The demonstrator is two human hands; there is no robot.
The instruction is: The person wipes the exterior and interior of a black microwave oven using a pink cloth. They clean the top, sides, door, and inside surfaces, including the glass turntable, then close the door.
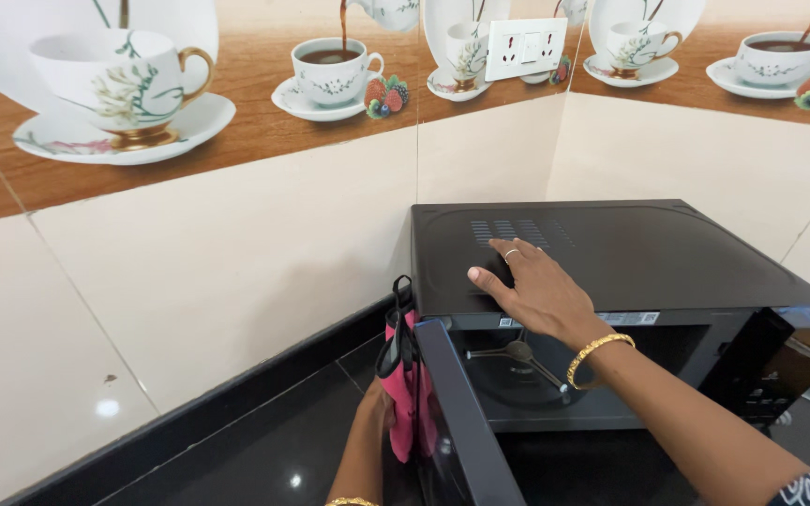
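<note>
We rest our right hand [532,286] flat on the black top of the microwave [630,253], fingers spread and open, palm down near the front left corner, just in front of the vent slots. A ring shows on one finger and a gold bangle [595,353] circles the wrist.

Our left hand [375,405] reaches down beside the microwave's left wall. It touches a pink cloth with black trim [403,375], which sits squeezed between the oven's side and the open door [461,426]. The door hides most of the fingers, so we cannot tell whether this hand grips the cloth or only presses against it.

The microwave door swings out toward us on its left hinge, and the cavity stands open. Inside, the bare roller ring [517,356] lies on the floor of the cavity with no glass plate over it.

The microwave stands on a dark, glossy table [264,450], pushed into a corner of cream wall tiles. Above them runs a band of tiles pictured with teacups, and a white socket plate [525,47] is fixed there.
</note>
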